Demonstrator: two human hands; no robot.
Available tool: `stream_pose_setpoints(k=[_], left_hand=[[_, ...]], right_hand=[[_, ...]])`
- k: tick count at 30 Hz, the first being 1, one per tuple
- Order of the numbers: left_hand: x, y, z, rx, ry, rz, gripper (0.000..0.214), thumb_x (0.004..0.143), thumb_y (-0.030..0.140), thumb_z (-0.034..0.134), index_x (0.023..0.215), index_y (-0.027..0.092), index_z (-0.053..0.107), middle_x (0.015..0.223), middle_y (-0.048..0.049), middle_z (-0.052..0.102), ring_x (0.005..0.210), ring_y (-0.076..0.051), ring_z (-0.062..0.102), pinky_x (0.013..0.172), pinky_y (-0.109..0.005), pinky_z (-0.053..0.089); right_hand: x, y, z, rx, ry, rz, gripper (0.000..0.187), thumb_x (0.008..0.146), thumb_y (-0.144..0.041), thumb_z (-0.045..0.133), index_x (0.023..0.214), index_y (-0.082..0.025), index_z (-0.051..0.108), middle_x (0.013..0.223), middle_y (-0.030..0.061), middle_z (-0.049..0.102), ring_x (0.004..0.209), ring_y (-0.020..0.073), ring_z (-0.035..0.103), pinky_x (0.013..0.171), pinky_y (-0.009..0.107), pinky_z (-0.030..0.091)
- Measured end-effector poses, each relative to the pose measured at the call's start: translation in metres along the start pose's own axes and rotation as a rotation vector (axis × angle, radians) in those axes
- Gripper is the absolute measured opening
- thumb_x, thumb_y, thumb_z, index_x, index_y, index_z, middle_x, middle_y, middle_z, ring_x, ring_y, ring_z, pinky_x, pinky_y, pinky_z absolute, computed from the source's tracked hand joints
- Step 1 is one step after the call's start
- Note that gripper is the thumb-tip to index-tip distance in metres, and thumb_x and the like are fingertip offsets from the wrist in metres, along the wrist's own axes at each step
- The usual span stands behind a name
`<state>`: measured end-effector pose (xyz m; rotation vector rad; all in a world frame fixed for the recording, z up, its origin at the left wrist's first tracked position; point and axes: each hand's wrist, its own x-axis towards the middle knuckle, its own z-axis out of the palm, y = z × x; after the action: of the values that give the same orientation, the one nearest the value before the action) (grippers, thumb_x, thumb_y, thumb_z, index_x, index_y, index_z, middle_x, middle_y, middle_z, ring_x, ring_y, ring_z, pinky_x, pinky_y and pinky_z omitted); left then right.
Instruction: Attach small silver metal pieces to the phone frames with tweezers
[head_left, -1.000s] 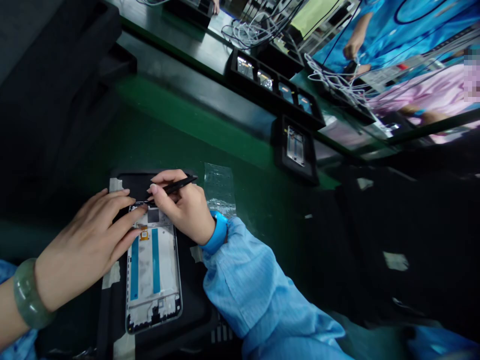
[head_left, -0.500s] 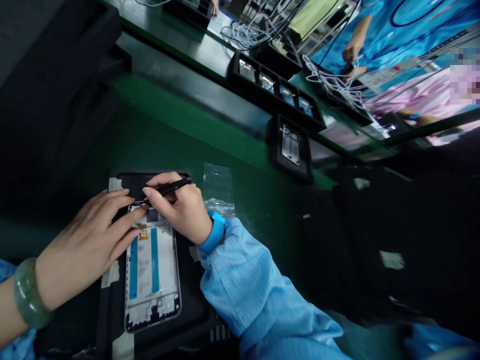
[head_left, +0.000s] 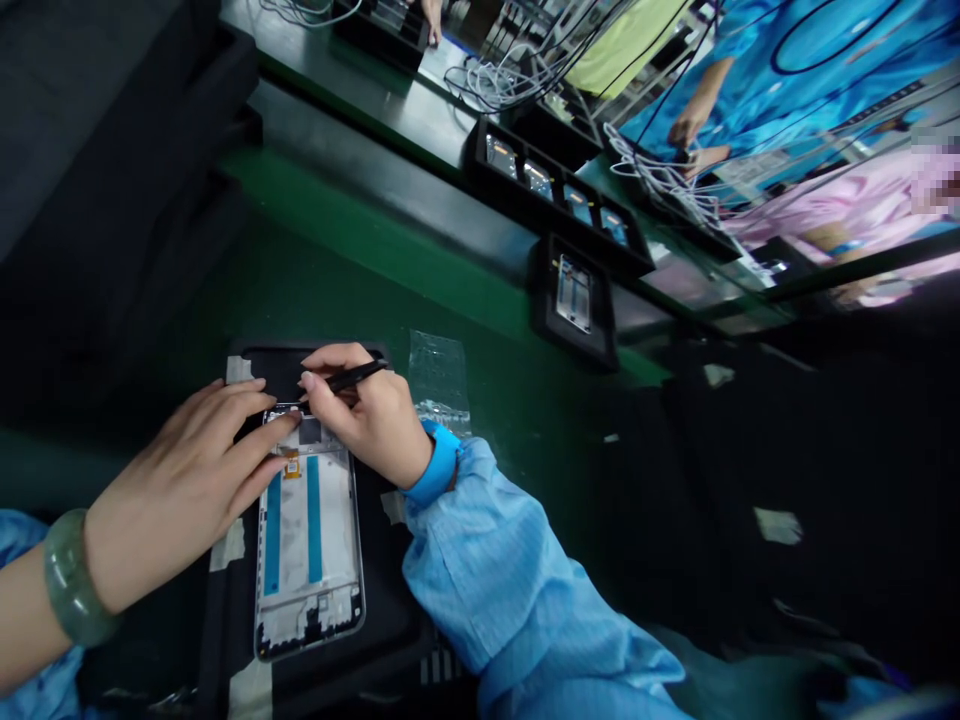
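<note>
My left hand (head_left: pixel 187 480) lies with its fingers spread over the top end of a white-backed phone frame (head_left: pixel 309 540), which has a silver rim and blue strips. My right hand (head_left: pixel 367 410) is shut on black tweezers (head_left: pixel 352 376), their tips at the frame's top edge, close to my left fingertips. My hands hide what the tips touch. A small gold flex connector (head_left: pixel 291 464) lies on the frame below my left fingers. The frame rests on a black fixture mat (head_left: pixel 390 620).
A clear plastic film (head_left: pixel 439 380) lies beside the mat on the green bench (head_left: pixel 375 270). Black holders with phone parts (head_left: pixel 559 195) stand farther along, with white cables (head_left: pixel 495 85). A co-worker's hand (head_left: pixel 686 130) works beyond them.
My right hand and the tweezers have shifted slightly along the frame's top edge. My left hand stays on the frame, and the whole view has moved a little.
</note>
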<state>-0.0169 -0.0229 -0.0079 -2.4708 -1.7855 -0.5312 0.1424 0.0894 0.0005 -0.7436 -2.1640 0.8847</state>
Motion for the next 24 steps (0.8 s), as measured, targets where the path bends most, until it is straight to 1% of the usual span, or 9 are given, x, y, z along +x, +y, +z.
stream_pose_setpoints(k=[6,9,11,13,15,17,19,21,24], left_hand=[[-0.001,0.000,0.001,-0.026,-0.008,-0.026,0.034,0.090,0.031,0.046,0.121,0.019,0.054,0.120,-0.0116,0.053,0.117,-0.029,0.049,0.099,-0.049,0.043],[-0.001,0.000,0.001,-0.041,-0.018,-0.032,0.034,0.090,0.033,0.046,0.119,0.019,0.055,0.119,-0.0114,0.054,0.117,-0.029,0.049,0.101,-0.049,0.041],[-0.001,-0.001,0.000,-0.051,-0.022,-0.032,0.035,0.090,0.035,0.046,0.118,0.017,0.056,0.120,-0.0119,0.054,0.118,-0.029,0.048,0.102,-0.049,0.040],[-0.002,-0.002,-0.001,-0.075,-0.042,-0.023,0.039,0.090,0.040,0.045,0.120,0.018,0.055,0.123,-0.0121,0.052,0.119,-0.029,0.047,0.103,-0.050,0.039],[-0.003,-0.004,-0.002,-0.098,-0.066,-0.015,0.044,0.089,0.045,0.045,0.124,0.019,0.053,0.125,-0.0119,0.051,0.121,-0.030,0.046,0.104,-0.051,0.038],[-0.004,-0.004,-0.002,-0.110,-0.087,-0.018,0.049,0.087,0.048,0.047,0.128,0.021,0.050,0.128,-0.0118,0.049,0.124,-0.030,0.044,0.105,-0.052,0.037],[-0.005,-0.004,-0.002,-0.116,-0.095,-0.034,0.050,0.086,0.049,0.048,0.129,0.021,0.050,0.129,-0.0119,0.048,0.125,-0.031,0.042,0.105,-0.052,0.036],[-0.005,-0.004,-0.001,-0.129,-0.101,-0.051,0.051,0.086,0.049,0.049,0.128,0.021,0.050,0.128,-0.0120,0.048,0.125,-0.031,0.042,0.105,-0.052,0.036],[-0.004,-0.003,-0.001,-0.152,-0.101,-0.067,0.051,0.085,0.049,0.050,0.127,0.021,0.051,0.127,-0.0118,0.049,0.123,-0.031,0.043,0.105,-0.052,0.036]], right_hand=[[0.006,0.000,-0.004,-0.043,-0.073,-0.029,0.014,0.088,-0.022,0.052,0.100,-0.015,0.056,0.088,0.0014,0.067,0.077,0.0092,0.065,0.070,0.019,0.052],[0.007,-0.005,-0.004,-0.112,-0.105,-0.106,0.013,0.089,-0.022,0.050,0.099,-0.016,0.056,0.093,0.0028,0.067,0.082,0.0105,0.065,0.075,0.020,0.052],[0.005,-0.006,-0.003,-0.161,-0.129,-0.175,0.013,0.090,-0.022,0.048,0.096,-0.015,0.057,0.091,0.0038,0.067,0.082,0.0114,0.065,0.076,0.021,0.052],[0.003,-0.005,-0.002,-0.165,-0.109,-0.195,0.012,0.089,-0.022,0.048,0.092,-0.015,0.058,0.087,0.0040,0.067,0.080,0.0115,0.065,0.075,0.022,0.052],[0.001,-0.001,-0.002,-0.092,-0.055,-0.118,0.010,0.089,-0.023,0.050,0.090,-0.016,0.058,0.085,0.0026,0.067,0.076,0.0104,0.065,0.071,0.020,0.052],[-0.001,0.004,-0.002,0.024,-0.007,0.006,0.010,0.088,-0.026,0.053,0.090,-0.017,0.057,0.083,0.0012,0.066,0.072,0.0096,0.065,0.065,0.019,0.053],[-0.001,0.007,-0.002,0.114,0.000,0.081,0.013,0.087,-0.030,0.055,0.091,-0.018,0.057,0.082,0.0008,0.065,0.071,0.0096,0.065,0.062,0.019,0.053],[0.000,0.007,-0.002,0.139,-0.004,0.096,0.015,0.086,-0.032,0.056,0.091,-0.017,0.058,0.084,0.0010,0.065,0.071,0.0096,0.065,0.063,0.019,0.054],[0.000,0.004,-0.001,0.081,-0.015,0.079,0.017,0.087,-0.033,0.056,0.094,-0.018,0.059,0.086,0.0009,0.066,0.068,0.0083,0.064,0.064,0.019,0.054]])
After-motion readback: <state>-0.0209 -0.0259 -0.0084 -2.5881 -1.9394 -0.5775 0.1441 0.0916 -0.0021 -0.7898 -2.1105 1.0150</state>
